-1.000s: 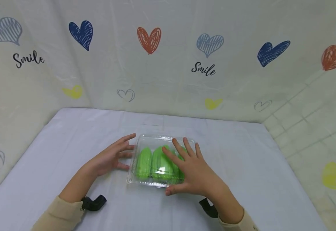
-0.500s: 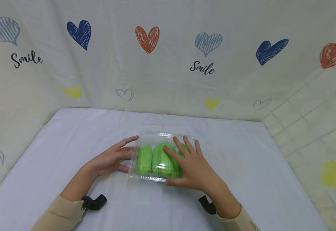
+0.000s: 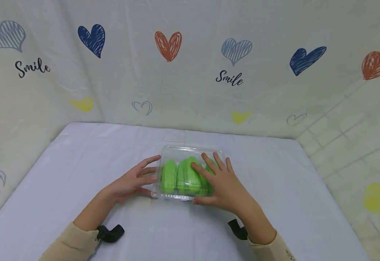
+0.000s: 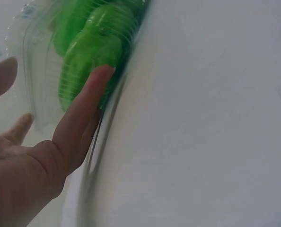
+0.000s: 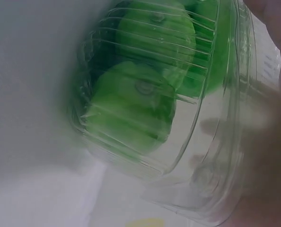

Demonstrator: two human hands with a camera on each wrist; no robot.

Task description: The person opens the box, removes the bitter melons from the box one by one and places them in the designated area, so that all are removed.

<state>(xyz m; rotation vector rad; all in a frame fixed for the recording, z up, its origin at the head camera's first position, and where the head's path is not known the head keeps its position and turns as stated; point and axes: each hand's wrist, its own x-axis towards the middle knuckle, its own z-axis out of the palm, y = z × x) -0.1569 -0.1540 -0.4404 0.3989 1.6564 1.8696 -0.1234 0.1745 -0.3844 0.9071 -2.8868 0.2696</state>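
A clear plastic clamshell box (image 3: 173, 197) sits near the middle of the table. Inside it lie several smooth, oblong green things (image 3: 169, 176) that look like fruit or vegetables, their rounded ends showing through the ribbed wall in the right wrist view. My left hand (image 3: 129, 185) is at the box's left side, fingers extended, fingertips right at the edge. In the left wrist view its thumb (image 4: 81, 113) lies straight along the box wall. Spread over the right part of the lid is my right hand (image 3: 224, 188), its thumb at the front rim. It hides the box's right end.
A white cloth covers the table (image 3: 62, 174). Behind it hangs a pale curtain (image 3: 190, 83) printed with hearts and "Smile". A black curved piece (image 3: 113, 233) juts from the left wrist and another black piece (image 3: 237, 229) from the right one.
The box has shifted away from me and slightly to the right, and both hands have moved along with it. The left fingertips have come closer against the box's edge.
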